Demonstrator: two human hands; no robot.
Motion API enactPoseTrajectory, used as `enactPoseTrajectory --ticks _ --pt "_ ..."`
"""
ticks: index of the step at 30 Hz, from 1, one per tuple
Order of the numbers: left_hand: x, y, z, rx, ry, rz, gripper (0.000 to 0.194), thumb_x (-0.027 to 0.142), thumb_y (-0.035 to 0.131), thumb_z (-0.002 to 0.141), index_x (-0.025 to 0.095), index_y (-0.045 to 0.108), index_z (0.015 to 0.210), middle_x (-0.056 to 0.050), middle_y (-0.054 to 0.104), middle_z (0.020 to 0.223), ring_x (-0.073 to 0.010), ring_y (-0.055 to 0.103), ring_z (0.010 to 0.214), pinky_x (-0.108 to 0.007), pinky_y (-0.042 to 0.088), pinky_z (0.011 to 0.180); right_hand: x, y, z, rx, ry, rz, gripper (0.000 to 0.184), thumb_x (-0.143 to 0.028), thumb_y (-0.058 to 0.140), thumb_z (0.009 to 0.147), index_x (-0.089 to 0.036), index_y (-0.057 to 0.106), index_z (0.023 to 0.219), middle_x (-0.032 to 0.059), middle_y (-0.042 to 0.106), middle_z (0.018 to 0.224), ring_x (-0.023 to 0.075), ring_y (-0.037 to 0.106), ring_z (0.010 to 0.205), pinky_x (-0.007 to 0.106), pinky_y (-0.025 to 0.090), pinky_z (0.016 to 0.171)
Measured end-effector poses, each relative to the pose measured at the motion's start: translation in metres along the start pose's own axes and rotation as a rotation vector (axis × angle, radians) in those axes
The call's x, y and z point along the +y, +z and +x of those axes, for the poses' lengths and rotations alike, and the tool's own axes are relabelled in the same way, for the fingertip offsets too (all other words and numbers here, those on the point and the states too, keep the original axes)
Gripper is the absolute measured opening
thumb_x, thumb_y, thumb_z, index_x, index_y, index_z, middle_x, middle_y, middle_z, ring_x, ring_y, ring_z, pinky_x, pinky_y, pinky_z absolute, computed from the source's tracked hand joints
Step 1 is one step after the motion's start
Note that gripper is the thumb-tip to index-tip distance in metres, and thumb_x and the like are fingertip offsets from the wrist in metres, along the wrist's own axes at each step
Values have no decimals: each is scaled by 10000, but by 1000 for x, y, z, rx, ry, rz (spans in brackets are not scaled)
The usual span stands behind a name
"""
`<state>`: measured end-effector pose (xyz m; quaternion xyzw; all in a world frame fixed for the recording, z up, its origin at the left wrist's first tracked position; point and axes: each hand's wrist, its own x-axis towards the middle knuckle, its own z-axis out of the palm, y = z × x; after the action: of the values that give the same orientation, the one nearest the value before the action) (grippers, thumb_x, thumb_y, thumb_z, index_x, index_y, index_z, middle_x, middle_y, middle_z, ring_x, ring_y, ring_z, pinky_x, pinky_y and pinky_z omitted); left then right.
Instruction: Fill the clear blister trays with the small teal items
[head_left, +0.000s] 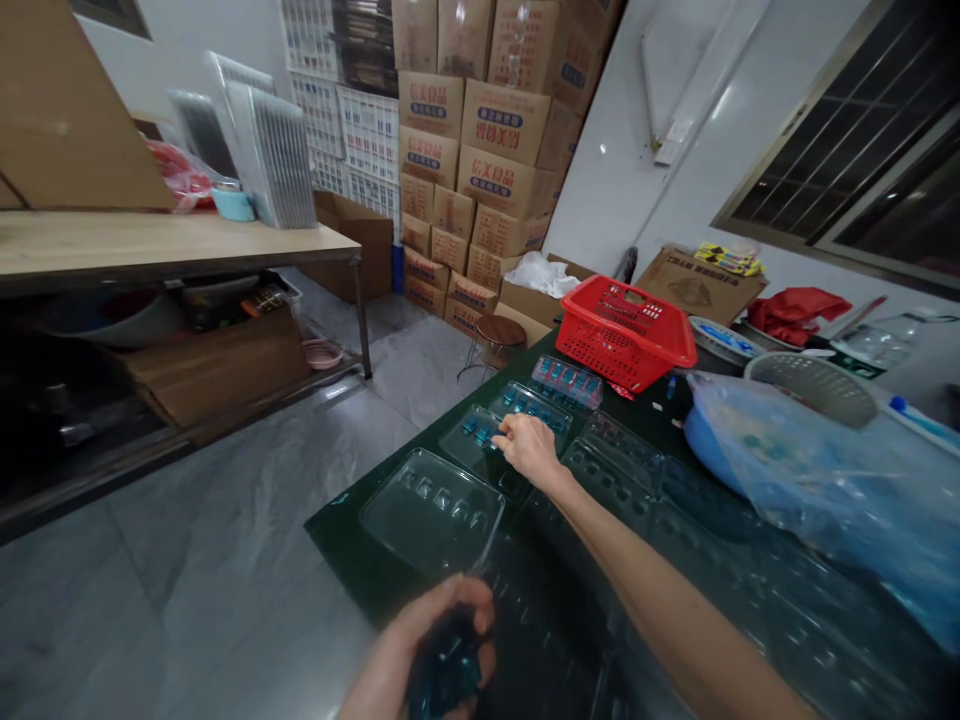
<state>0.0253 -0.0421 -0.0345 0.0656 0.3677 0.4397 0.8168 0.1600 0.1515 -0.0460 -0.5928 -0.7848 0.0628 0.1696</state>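
At the bottom, my left hand (401,640) is curled around several small, shiny dark-blue pieces (454,668); their exact kind is unclear. My right hand (531,450) reaches over a clear plastic tray (450,442), its fingers pinched together at the tray's cavities. Whatever sits between those fingertips is hidden. Teal pieces (478,430) lie in that tray just left of the fingers. Behind it, another clear tray (564,412) holds a row of similar pieces, and a clear pack (568,382) with teal pieces stands farther back. Nearer me lies a clear tray (427,530) with bare cavities.
More clear trays (615,490) cover the dark green table (352,545). A red basket (626,335) stands at its far end, with a blue plastic bag (810,490) on the right. Stacked cartons (495,180), a stool (500,332) and a wooden workbench (187,240) are beyond.
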Motion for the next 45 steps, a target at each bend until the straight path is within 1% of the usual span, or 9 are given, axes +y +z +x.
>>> enactPoseTrajectory --ticks 4,9,14,19,22,24,29,37,45 --pt "4 -5 -2 13 -26 -27 187 349 559 677 167 566 720 11 486 623 -81 455 402 -152 206 276 -3 -3 -2 -9 37 -30 172 -351 525 728 -198 603 717 54 620 749 189 556 756 254 339 612" --pt "7 -10 -2 -47 -76 26 206 374 527 700 171 562 713 5 473 518 -56 376 339 -151 180 280 -5 -5 1 -34 70 17 103 -294 568 684 -196 591 663 45 611 712 189 555 744 258 340 613" --pt "9 -9 1 19 16 39 189 353 572 667 174 564 728 -2 498 616 -78 445 405 -150 211 283 -12 -14 1 -67 110 185 139 -303 566 677 -170 590 645 29 595 635 159 545 638 244 356 555" --pt "23 2 -2 123 181 64 287 372 604 648 208 574 881 15 492 679 -98 489 476 -157 228 294 -32 -34 -38 -215 36 465 273 -407 523 721 -145 599 708 -6 576 573 92 505 503 186 367 465" --pt "27 9 -2 120 268 117 254 375 585 671 187 578 842 14 497 648 -94 481 473 -172 267 326 -48 -43 -70 -297 12 745 234 -370 565 701 -139 597 682 -22 547 549 71 472 491 172 360 467" --pt "25 10 -1 112 317 158 223 377 562 694 166 571 762 10 502 604 -81 459 453 -176 291 351 -56 -46 -87 -292 34 901 191 -321 589 690 -133 589 657 -28 531 546 63 452 498 167 348 473" --pt "12 5 0 161 379 220 202 367 569 693 165 556 700 14 521 581 -73 453 462 -176 327 398 -62 -50 -107 -268 78 1033 158 -279 612 674 -132 573 635 -46 494 510 53 423 476 164 328 458" --pt "-3 10 -10 241 459 313 285 366 606 658 165 601 860 -5 574 630 -100 484 512 -194 361 428 -56 -53 -126 -206 90 1051 134 -264 625 649 -144 566 639 -35 525 545 69 458 495 179 351 468" --pt "-15 13 -14 248 493 396 310 375 600 664 179 578 904 -7 588 662 -112 495 540 -204 380 446 -59 -63 -149 -141 107 1025 95 -218 615 642 -158 542 632 -40 535 526 79 485 477 180 367 456"
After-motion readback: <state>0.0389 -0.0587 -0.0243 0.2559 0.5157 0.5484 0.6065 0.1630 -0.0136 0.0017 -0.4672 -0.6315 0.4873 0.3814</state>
